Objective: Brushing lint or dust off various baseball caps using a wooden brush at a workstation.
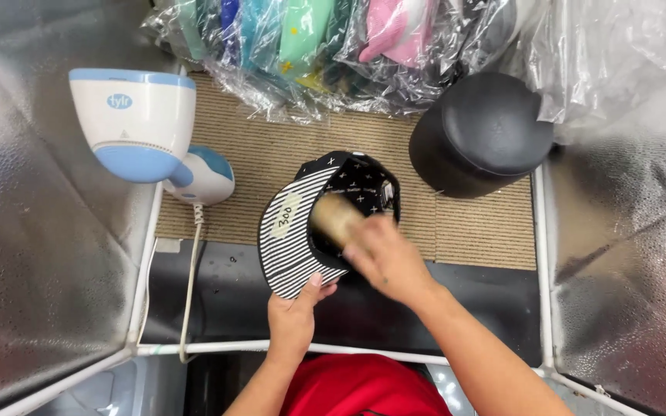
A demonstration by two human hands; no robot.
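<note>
Left hand (296, 312): closed on the striped brim of the cap (325, 219), thumb pressed on top.
Right hand (383, 258): blurred, fingers wrapped around a tan wad (337, 217) that's pushed into the cap's hollow.
Cap: held upside down over the counter (472, 231), black crown with small white crosses.
Black dome form (481, 132): sat just right of the cap.
Steamer (136, 123): white and blue, parked far left.
Plastic bags (325, 46): piled at the back, colourful caps stuffed inside.
</note>
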